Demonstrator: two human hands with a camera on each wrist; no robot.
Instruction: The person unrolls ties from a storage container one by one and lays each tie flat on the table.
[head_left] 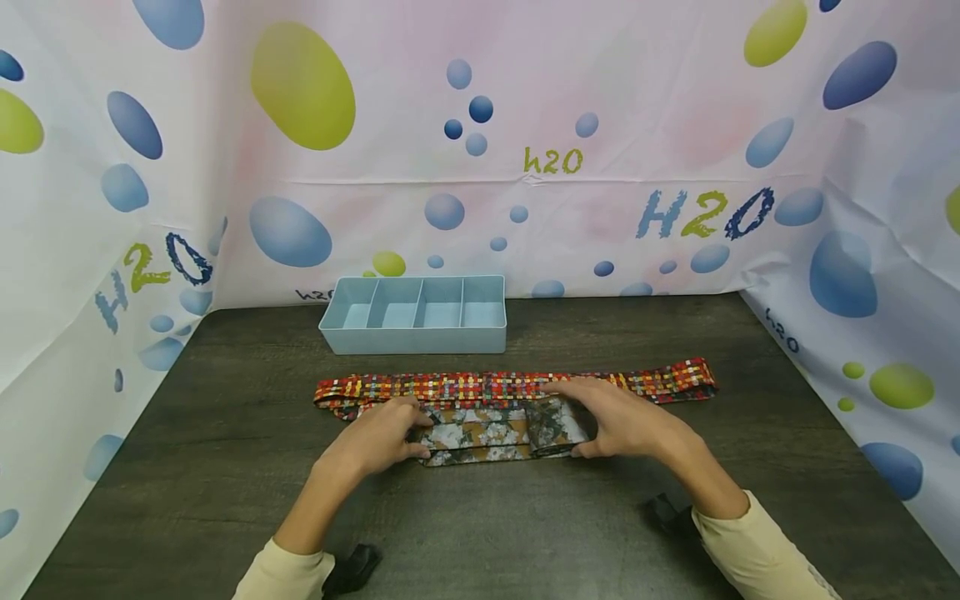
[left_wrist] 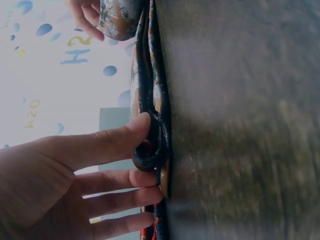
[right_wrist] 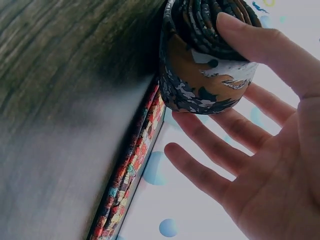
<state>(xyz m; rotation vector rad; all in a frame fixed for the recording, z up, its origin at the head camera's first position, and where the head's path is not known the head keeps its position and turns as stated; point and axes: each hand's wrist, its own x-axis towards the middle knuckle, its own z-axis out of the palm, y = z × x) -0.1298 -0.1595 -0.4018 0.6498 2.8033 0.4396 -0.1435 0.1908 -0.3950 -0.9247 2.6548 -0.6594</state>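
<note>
A floral cloth strip point(head_left: 480, 435) in brown, white and black lies folded lengthwise on the table, its right part wound into a roll point(head_left: 553, 429). My left hand point(head_left: 378, 437) pinches the strip's left end, thumb at the dark fold point(left_wrist: 152, 145) in the left wrist view and the other fingers along the far side. Around the roll's right side curves my right hand point(head_left: 626, 419). In the right wrist view its thumb lies over the coiled layers, with fingers behind the roll point(right_wrist: 210, 82). Just beyond both hands stretches a red patterned cloth strip point(head_left: 450, 386), folded double.
A light blue tray point(head_left: 416, 342) with several compartments stands behind the red strip, left of centre. The dark wood-grain table point(head_left: 487, 533) is bordered at the back and sides by a white sheet point(head_left: 390, 158) printed with coloured bubbles.
</note>
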